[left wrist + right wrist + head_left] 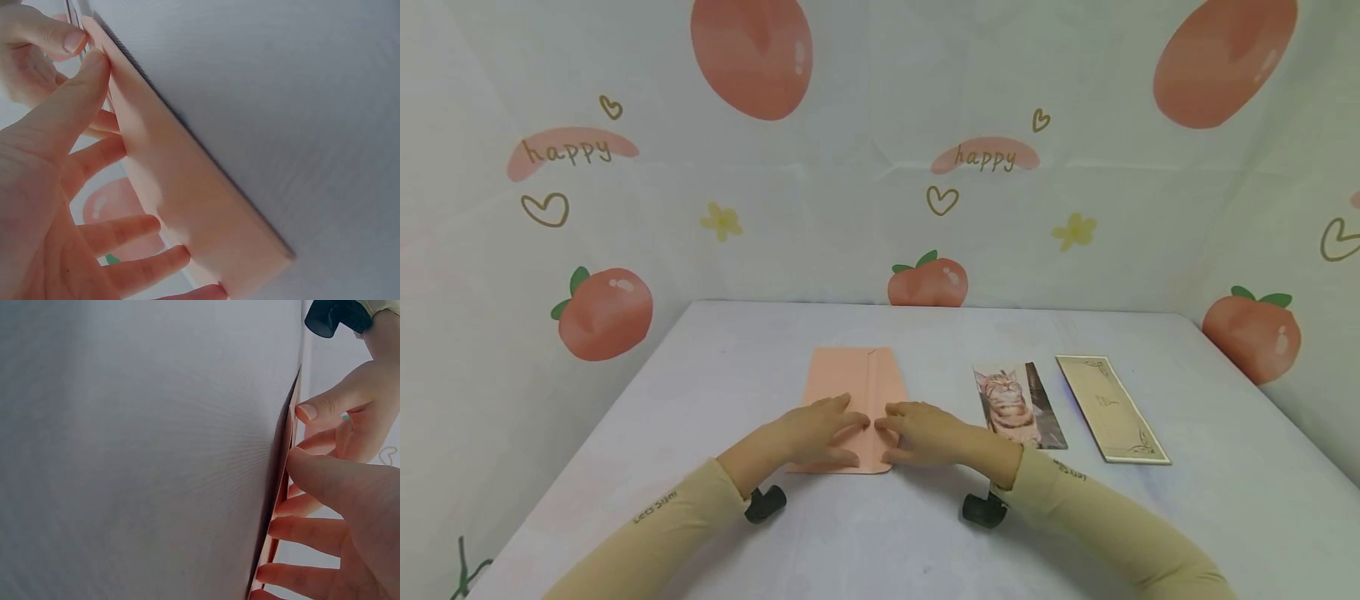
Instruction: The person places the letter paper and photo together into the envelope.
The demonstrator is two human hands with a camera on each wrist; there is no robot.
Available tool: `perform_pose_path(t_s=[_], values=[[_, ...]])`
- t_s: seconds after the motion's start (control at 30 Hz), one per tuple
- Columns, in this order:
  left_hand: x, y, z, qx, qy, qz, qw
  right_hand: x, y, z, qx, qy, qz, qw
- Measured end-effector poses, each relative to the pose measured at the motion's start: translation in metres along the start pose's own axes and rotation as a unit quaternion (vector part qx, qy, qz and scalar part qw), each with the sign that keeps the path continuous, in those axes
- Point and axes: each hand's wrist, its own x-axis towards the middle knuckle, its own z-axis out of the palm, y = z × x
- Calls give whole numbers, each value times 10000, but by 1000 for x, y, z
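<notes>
A pink paper envelope (842,371) lies flat on the white-covered table, with a flap edge or seam running lengthwise down it. My left hand (820,429) spreads over its left half, the fingertips resting on the paper (181,181). From the other side my right hand (928,432) touches the envelope's right half near that line. In the right wrist view, the thumb and fingers of my right hand (356,512) meet the thin paper, facing my left hand (359,403). Neither hand pinches it. Whether anything is inside the envelope cannot be seen.
Right of the envelope lies a picture card of a striped cat (1011,408), partly behind my right wrist. Farther right is a gold card with ornate corners (1112,408). A white cloth with peaches (928,282) hangs behind the table. Black wrist cameras (985,510) sit under both wrists.
</notes>
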Motion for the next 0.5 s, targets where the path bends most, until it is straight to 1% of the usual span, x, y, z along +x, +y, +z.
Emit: perform_pose_path(t_s=[0.3,0.5], values=[[-1,-1,-4,125,6,36,9999,1,-1,-1,108,-149,153,9997],[-1,-2,-4,208,107,172,9996,2,-1,0,140,-166,206,9996]])
